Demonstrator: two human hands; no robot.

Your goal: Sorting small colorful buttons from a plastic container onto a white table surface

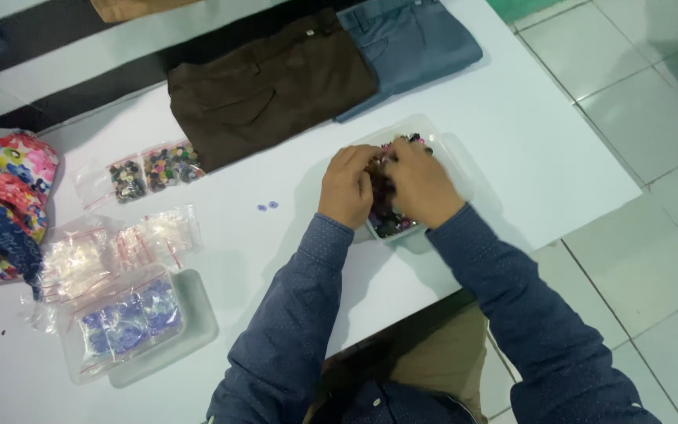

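A clear plastic tray (pixel 450 161) full of mixed coloured buttons (pixel 387 221) sits on the white table (pixel 512 157). My left hand (pixel 346 187) and my right hand (pixel 420 183) are both down in the tray, fingers curled into the pile of buttons, the hands touching each other. The hands hide most of the tray's contents, so what the fingertips pinch is not visible. Two small purple buttons (pixel 267 206) lie loose on the table just left of my left hand.
Folded brown trousers (pixel 268 86) and grey-blue trousers (pixel 410 43) lie behind the tray. At left are small bags of mixed buttons (pixel 154 169), empty clear bags (pixel 111 251), a lidded box with purple buttons (pixel 127 326) and floral cloth (pixel 5 196). Tiled floor lies right.
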